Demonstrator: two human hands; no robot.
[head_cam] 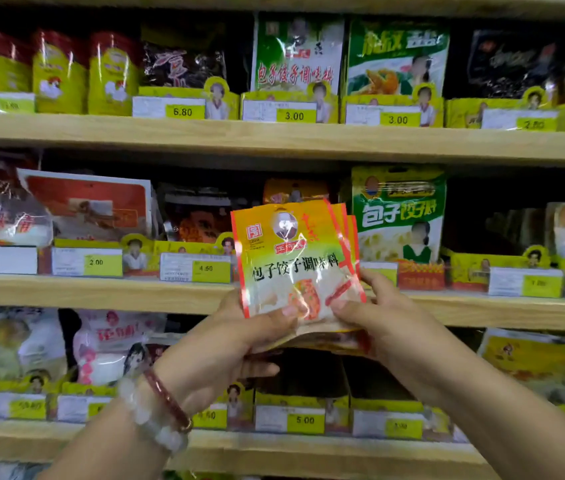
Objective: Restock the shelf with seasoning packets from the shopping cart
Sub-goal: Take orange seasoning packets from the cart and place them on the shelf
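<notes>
Both my hands pinch the bottom edge of a fanned stack of seasoning packets (294, 261) — left hand (225, 344) thumb on the front, right hand (378, 317) alongside — held upright before the middle shelf (101, 289). Light, floppy, slick film; I'd grip low.

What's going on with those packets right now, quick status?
Both hands, left and right, grip a fanned stack of seasoning packets by its bottom edge. Held upright before the middle shelf. Nothing blocking.

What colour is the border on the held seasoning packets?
Orange-red, on the seasoning packets, in the head view.
</notes>
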